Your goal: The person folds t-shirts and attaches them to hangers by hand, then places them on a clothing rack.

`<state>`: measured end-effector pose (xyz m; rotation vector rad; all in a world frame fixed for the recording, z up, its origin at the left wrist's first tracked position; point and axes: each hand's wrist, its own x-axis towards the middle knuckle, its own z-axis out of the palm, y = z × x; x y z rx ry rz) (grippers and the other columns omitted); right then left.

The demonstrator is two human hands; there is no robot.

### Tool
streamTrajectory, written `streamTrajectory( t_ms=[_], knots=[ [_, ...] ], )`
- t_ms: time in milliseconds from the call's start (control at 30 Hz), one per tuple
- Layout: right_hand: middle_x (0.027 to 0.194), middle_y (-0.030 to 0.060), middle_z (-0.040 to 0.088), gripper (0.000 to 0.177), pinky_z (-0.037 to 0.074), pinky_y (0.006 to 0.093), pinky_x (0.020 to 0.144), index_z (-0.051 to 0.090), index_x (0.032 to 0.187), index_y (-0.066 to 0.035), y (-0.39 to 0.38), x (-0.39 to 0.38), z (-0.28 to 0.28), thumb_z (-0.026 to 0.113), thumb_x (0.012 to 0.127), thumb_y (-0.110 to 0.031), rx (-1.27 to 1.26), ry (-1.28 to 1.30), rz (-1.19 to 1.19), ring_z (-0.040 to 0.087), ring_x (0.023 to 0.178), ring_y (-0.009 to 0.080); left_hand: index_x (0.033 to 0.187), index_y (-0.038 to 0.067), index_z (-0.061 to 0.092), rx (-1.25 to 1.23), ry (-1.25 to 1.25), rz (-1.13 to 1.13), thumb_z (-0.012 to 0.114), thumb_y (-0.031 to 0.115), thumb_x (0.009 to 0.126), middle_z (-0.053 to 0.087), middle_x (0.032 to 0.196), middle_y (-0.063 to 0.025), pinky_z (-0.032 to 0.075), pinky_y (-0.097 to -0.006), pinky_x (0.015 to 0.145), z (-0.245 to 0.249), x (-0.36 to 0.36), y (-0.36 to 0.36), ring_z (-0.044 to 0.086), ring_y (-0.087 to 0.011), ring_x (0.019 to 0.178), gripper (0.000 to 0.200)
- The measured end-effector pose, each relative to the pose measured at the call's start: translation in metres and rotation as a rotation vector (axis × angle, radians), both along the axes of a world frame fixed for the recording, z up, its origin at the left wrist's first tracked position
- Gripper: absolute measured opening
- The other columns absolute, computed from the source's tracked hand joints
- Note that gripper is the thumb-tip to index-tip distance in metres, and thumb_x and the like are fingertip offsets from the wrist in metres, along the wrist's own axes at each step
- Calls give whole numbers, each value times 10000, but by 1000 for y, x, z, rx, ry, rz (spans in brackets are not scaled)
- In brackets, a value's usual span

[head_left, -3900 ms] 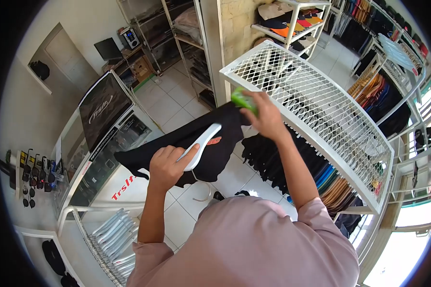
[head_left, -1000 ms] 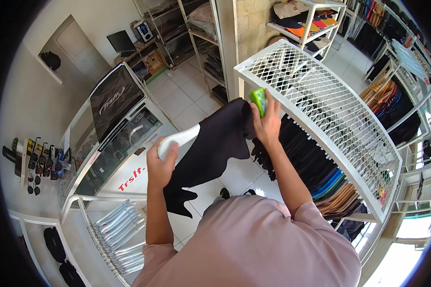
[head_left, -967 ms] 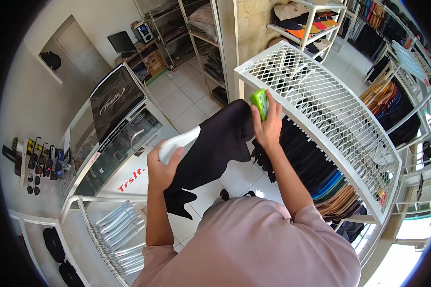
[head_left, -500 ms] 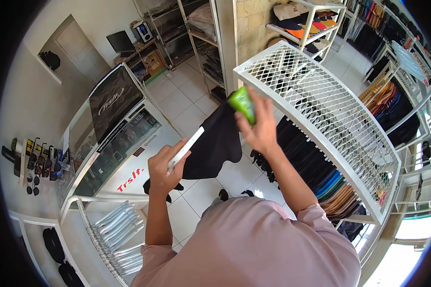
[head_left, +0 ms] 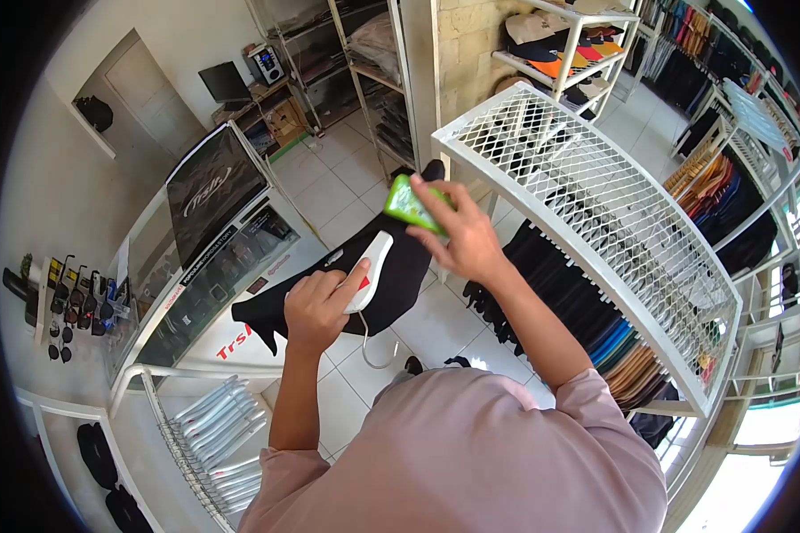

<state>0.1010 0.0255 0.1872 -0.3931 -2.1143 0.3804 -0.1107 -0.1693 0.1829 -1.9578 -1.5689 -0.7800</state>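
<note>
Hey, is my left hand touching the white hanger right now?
Touching. The head view shows the left hand gripping the white hanger, with a finger lying against the white surface and no gap between them.

Green object (head_left: 406, 203) blurred (markings unreadable), white hanger (head_left: 379, 254) partly hidden, pink shirt (head_left: 471, 453) cropped
</note>
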Motion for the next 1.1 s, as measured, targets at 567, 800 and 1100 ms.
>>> streamTrajectory(
  t_ms=[567,800,1100],
  knots=[
    [1218,269,672,639,594,477,882,643,1469,-90,87,29,-31,853,896,-280,-131,26,-429,721,1000,431,1290,156,797,58,140,-50,749,134,755,587,825,2,447,-320,594,-14,-8,-2,559,-165,680,538],
    [1221,220,682,633,581,465,913,653,1466,-118,3,33,6,855,883,-256,-46,-110,74,709,1043,397,1293,148,796,21,119,-83,728,107,760,577,818,-6,454,-329,601,-12,9,5,554,-171,685,539],
    [1157,217,701,580,557,512,900,665,1439,-128,165,146,-82,803,909,-321,-35,-121,-784,700,1013,407,1250,122,796,-284,-448,-37,760,-6,813,659,854,-113,526,-393,668,-22,38,13,645,-309,732,457]
  ],
)
